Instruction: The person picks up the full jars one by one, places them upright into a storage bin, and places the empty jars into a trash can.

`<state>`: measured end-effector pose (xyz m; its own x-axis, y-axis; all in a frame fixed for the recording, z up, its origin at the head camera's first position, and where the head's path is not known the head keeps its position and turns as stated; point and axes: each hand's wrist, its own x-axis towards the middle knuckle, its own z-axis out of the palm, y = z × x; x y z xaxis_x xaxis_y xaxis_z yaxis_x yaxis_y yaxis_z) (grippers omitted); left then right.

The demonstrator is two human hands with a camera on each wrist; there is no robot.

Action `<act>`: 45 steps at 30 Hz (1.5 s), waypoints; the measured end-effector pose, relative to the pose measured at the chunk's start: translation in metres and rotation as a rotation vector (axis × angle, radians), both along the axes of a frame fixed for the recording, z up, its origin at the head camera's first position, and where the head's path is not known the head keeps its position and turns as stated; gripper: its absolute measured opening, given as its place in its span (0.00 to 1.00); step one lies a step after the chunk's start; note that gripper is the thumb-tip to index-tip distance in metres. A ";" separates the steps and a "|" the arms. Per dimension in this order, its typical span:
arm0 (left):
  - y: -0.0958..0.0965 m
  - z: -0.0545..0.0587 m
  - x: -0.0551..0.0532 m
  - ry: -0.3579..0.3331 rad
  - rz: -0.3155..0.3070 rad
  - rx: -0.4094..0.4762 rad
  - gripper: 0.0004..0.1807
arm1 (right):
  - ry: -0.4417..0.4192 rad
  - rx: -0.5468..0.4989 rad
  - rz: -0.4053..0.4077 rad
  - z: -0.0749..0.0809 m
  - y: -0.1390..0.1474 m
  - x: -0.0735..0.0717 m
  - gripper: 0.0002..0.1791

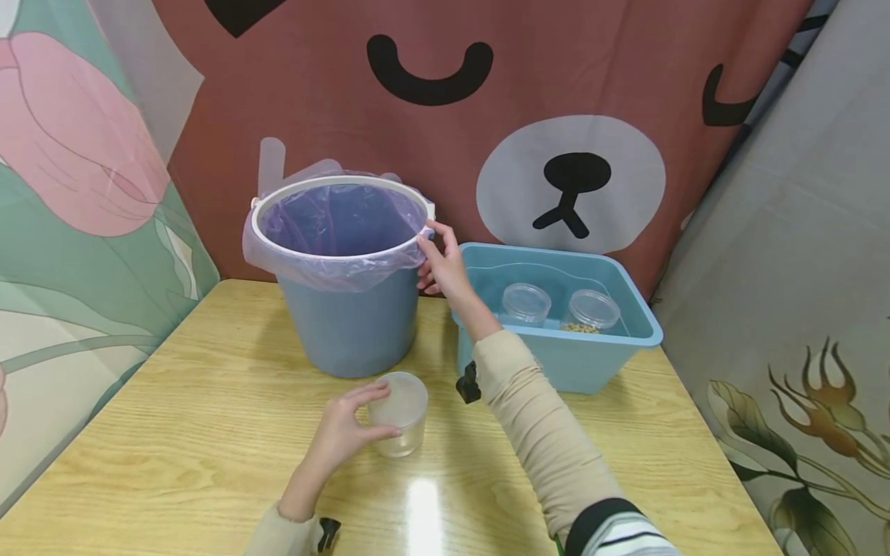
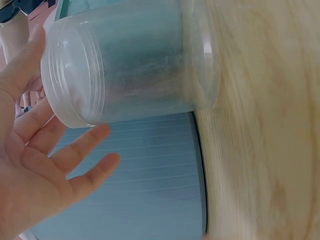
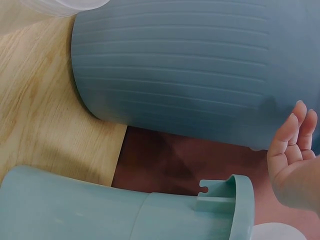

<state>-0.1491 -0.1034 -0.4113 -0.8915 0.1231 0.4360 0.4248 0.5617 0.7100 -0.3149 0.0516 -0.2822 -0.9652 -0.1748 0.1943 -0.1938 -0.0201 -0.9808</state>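
Note:
Near the table's middle stands a clear plastic jar (image 1: 410,405) with a lid. My left hand (image 1: 344,425) is around its upper left side, thumb in front and fingertips over the lid. In the left wrist view, the fingers (image 2: 80,155) are spread and fairly straight beside the jar (image 2: 145,65). Behind it is a blue trash can (image 1: 348,316), lined with a thin purple trash bag (image 1: 334,274) under a white rim ring (image 1: 341,257). My right hand (image 1: 445,266) pinches this ring at its right side; the remaining fingers curl beneath. The right wrist view hides that pinch.
A light-blue tub (image 1: 556,351) stands right of the trash can. Inside are two lidded jars, one clear (image 1: 526,303) and one with yellowish pieces (image 1: 589,310). Behind them hangs a curtain (image 1: 431,131) printed with a bear's face. My right forearm crosses the tub's front left corner.

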 end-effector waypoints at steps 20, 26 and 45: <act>0.009 -0.006 -0.004 0.129 0.026 0.018 0.26 | -0.008 -0.021 -0.004 -0.001 -0.002 0.000 0.26; 0.009 -0.008 -0.007 0.238 0.054 0.066 0.22 | -0.011 -0.021 -0.003 -0.001 -0.001 -0.001 0.26; -0.005 0.039 -0.010 0.539 -0.019 0.125 0.24 | -0.013 -0.018 -0.018 -0.001 -0.002 -0.001 0.24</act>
